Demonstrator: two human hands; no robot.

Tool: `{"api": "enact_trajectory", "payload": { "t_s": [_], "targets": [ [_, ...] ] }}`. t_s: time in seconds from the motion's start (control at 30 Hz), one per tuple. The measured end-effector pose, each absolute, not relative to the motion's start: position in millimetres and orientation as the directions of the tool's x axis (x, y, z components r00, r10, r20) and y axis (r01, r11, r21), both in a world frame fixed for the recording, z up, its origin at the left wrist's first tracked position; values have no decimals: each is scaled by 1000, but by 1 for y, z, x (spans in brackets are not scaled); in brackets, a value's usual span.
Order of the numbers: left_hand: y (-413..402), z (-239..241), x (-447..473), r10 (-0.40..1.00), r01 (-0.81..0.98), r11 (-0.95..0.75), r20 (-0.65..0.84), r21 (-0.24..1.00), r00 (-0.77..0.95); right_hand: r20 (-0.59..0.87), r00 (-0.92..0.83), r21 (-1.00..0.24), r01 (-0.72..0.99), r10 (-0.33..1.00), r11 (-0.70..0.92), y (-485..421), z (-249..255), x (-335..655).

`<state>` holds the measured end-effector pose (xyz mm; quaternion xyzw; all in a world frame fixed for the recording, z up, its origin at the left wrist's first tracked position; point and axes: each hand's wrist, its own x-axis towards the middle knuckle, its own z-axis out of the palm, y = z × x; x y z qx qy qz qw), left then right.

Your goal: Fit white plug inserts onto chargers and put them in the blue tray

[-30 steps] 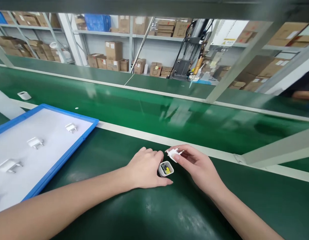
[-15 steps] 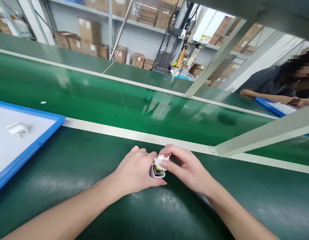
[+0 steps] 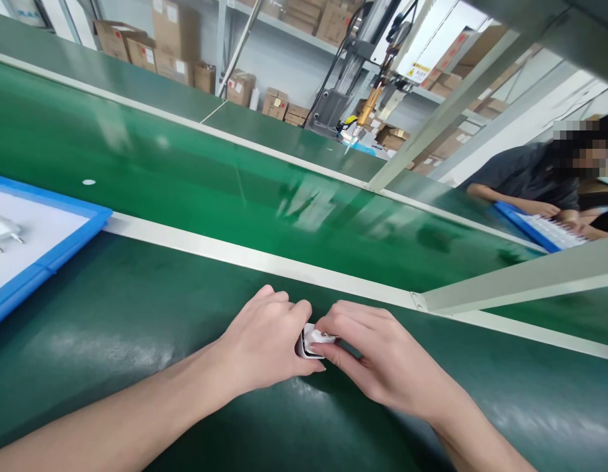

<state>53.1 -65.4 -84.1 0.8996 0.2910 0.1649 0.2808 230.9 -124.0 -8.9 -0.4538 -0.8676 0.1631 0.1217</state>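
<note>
- The left hand point(image 3: 267, 341) and the right hand point(image 3: 377, 354) have closed in on each other since half a second ago; their fingertips now meet over one small white plastic charger housing point(image 3: 307, 342) on the dark green work mat point(image 3: 136, 314).
- Half a second ago the white plug cap with two metal pins was held above the housing's open top, and the yellow part inside showed. Now the cap point(image 3: 321, 337) is pressed down onto the housing, the inside is covered and the pins are hidden under the right fingers.
- The left hand is clamped around the housing's left side, thumb below; the right hand pinches the cap from the right and above. The housing sits on the mat between the two hands, just short of the pale strip point(image 3: 235, 252) that edges the bright green conveyor belt point(image 3: 210, 177).
- The view has shifted right: the blue-rimmed white tray point(image 3: 52, 252) now shows only its corner at the left edge.
- Counted: one housing, one cap on it, one loose white two-pin plug piece point(image 3: 2, 231) on the tray, one tray nearby.
- One other person point(image 3: 534, 177) in a dark shirt sits at far right, hands on a second blue tray point(image 3: 525, 223).
- One small white speck point(image 3: 88, 182) lies on the belt.
</note>
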Motion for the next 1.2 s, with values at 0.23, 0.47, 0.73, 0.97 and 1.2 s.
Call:
{"api": "enact_trajectory", "payload": {
  "t_s": [0.23, 0.47, 0.73, 0.97, 1.2],
  "targets": [
    [-66, -86, 54, 623, 428, -674, 153, 603, 767, 30, -574, -381, 750, 818, 541, -126, -9, 230],
    [-65, -81, 54, 620, 429, -652, 114, 626, 776, 20, -574, -496, 705, 819, 507, -121, -15, 232],
    [-65, -80, 54, 639, 427, -623, 111, 656, 761, 12, -574, -539, 686, 819, 489, -120, -19, 232],
    [-57, -75, 44, 633, 385, -509, 32, 770, 773, 97, -399, -680, 642, 912, 353, -117, -37, 233],
    [-42, -67, 24, 563, 235, -93, -144, 967, 814, 456, -301, -721, 427, 838, 546, -113, -48, 237]
  ]
}}
